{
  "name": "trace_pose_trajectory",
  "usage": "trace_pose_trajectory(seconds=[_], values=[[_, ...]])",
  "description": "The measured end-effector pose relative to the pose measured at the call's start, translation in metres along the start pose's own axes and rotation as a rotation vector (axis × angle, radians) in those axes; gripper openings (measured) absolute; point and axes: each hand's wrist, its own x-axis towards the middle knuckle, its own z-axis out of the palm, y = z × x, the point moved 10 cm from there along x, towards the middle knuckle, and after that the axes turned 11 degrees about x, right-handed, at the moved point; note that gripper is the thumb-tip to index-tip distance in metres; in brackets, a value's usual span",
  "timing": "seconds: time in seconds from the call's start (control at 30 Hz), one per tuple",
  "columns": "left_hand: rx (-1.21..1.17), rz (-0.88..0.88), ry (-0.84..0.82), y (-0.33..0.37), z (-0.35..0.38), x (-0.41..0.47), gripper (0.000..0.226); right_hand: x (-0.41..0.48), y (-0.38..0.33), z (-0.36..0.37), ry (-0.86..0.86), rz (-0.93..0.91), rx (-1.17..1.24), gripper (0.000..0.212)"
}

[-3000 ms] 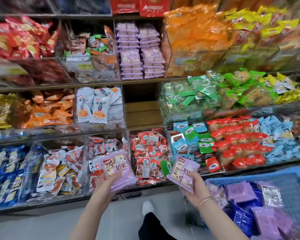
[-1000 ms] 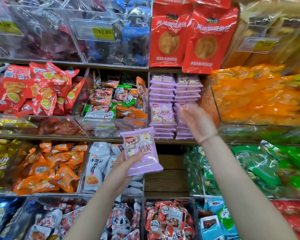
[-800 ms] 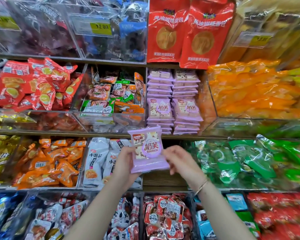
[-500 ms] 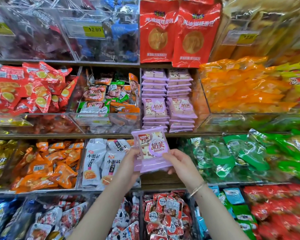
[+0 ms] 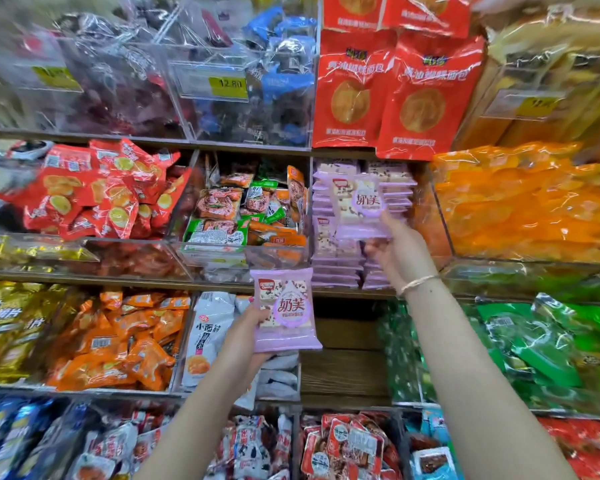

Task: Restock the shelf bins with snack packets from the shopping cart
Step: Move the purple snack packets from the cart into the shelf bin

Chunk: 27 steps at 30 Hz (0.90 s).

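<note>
My right hand (image 5: 400, 252) holds a purple snack packet (image 5: 359, 206) upright against the two stacks of matching purple packets (image 5: 336, 268) in the clear shelf bin at centre. Lower down, my left hand (image 5: 246, 336) grips a second purple snack packet (image 5: 284, 311), face towards me, in front of the shelf below that bin. The shopping cart is out of view.
Clear bins on all sides hold other snacks: red packets (image 5: 101, 192) at left, mixed packets (image 5: 250, 209) beside the purple bin, orange packets (image 5: 520, 202) at right, red bread bags (image 5: 392, 95) hanging above. A bare wooden shelf slot (image 5: 343, 368) sits under the purple bin.
My right hand took one purple packet from the pair in my left hand and lifted it up to the purple stacks. My left hand keeps the other packet lower down.
</note>
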Motion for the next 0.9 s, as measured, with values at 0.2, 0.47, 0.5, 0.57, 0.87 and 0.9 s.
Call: trace_pose_trajectory(seconds=[0.2, 0.47, 0.5, 0.57, 0.87, 0.9], values=[[-0.007, -0.007, 0.009, 0.001, -0.009, 0.001, 0.038, 0.052, -0.006, 0.03, 0.028, 0.013, 0.054, 0.014], [0.007, -0.005, -0.03, -0.001, -0.002, 0.012, 0.032, 0.072, -0.009, 0.035, 0.088, -0.011, 0.042, 0.012], [0.016, -0.005, -0.04, -0.003, 0.0, 0.013, 0.031, 0.072, -0.008, 0.031, 0.096, -0.016, 0.046, 0.013], [0.026, -0.009, -0.053, -0.005, 0.005, 0.014, 0.03, 0.072, -0.005, 0.025, 0.102, -0.014, 0.054, 0.013], [0.008, -0.012, -0.072, -0.01, 0.008, 0.015, 0.029, 0.079, -0.007, 0.023, 0.127, 0.019, 0.033, 0.042], [0.003, -0.012, -0.071, -0.01, 0.008, 0.015, 0.03, 0.079, -0.006, 0.022, 0.126, 0.025, 0.033, 0.037]])
